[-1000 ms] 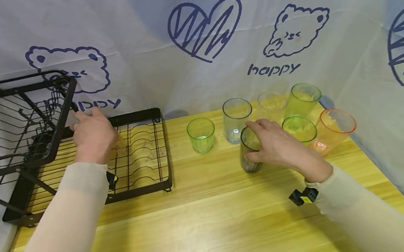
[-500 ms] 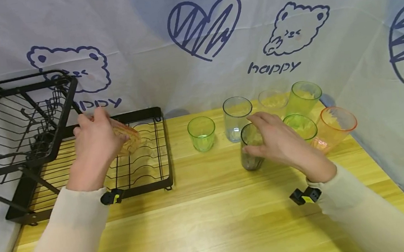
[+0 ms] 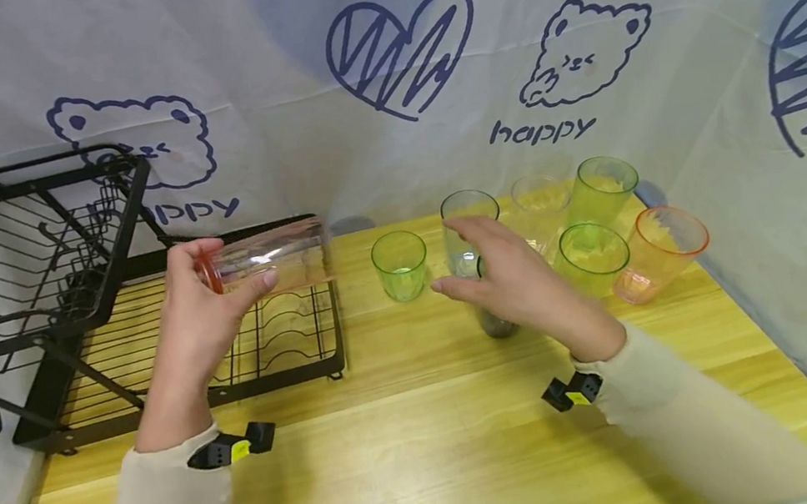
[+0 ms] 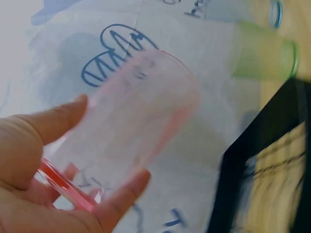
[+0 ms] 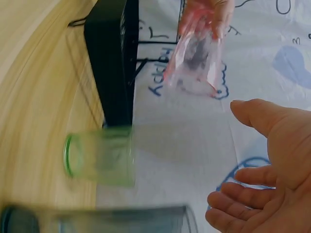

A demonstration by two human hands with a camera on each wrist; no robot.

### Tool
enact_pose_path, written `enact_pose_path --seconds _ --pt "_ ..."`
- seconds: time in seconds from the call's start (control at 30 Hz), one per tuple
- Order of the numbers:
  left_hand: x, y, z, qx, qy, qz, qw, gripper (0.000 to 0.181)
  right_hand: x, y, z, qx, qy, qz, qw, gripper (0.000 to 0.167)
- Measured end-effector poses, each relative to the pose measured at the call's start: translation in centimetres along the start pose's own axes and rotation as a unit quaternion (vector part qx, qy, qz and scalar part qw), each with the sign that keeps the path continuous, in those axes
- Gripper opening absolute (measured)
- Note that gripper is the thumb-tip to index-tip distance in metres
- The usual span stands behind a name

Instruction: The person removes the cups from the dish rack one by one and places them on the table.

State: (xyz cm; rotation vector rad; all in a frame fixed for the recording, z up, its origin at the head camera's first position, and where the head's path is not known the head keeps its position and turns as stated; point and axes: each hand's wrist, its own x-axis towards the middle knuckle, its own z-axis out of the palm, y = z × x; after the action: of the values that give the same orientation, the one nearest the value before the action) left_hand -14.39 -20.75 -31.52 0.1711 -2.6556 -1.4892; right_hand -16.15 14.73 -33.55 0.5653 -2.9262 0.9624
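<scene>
My left hand [image 3: 196, 319] grips a clear pink cup [image 3: 279, 259] near its red rim, holding it sideways above the dish rack [image 3: 271, 376]. In the left wrist view the cup's closed end points away from the palm. My right hand [image 3: 521, 284], fingers spread, holds nothing. It hovers over a dark grey cup [image 3: 497, 324], hiding most of it, and in front of a bluish cup [image 3: 480, 209]. To their left a short green cup [image 3: 401, 269] stands upright on the table.
An orange cup [image 3: 657, 254], a green cup [image 3: 594, 262], a yellow-green cup [image 3: 603, 189] and a colourless cup [image 3: 541, 201] stand at the right. The rack's raised upper tier [image 3: 103, 306] is at the left. A printed cloth [image 3: 301, 155] hangs behind.
My left hand has lifted the pink cup out of the rack and turned it sideways, its base to the right. My right hand has come off the grey cup, moving left and up.
</scene>
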Motion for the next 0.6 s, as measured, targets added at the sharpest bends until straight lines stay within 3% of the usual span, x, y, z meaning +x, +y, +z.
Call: enact_pose_path --seconds 0.1,0.27,0.43,0.6 --pt "-0.4 -0.7 1.6 -0.108 -0.028 -0.004 0.9938 0.079 0.3 -0.9 0.6 0.029 0.006 -0.014 0.9995 0.088" --pt "-1.3 -2.1 4.2 -0.262 -0.069 -0.017 0.9624 0.063 0.8 -2.4 1.9 0.113 -0.017 -0.039 0.9927 0.097" --pt "-2.2 -3.2 6.3 -0.348 -0.109 -0.020 0.9307 0.055 0.8 -3.2 2.6 0.187 -0.043 -0.047 0.9803 0.104" --pt "-2.9 -3.9 7.8 -0.409 -0.143 -0.016 0.9010 0.050 0.6 -3.3 2.9 0.235 -0.063 -0.053 0.9684 0.100"
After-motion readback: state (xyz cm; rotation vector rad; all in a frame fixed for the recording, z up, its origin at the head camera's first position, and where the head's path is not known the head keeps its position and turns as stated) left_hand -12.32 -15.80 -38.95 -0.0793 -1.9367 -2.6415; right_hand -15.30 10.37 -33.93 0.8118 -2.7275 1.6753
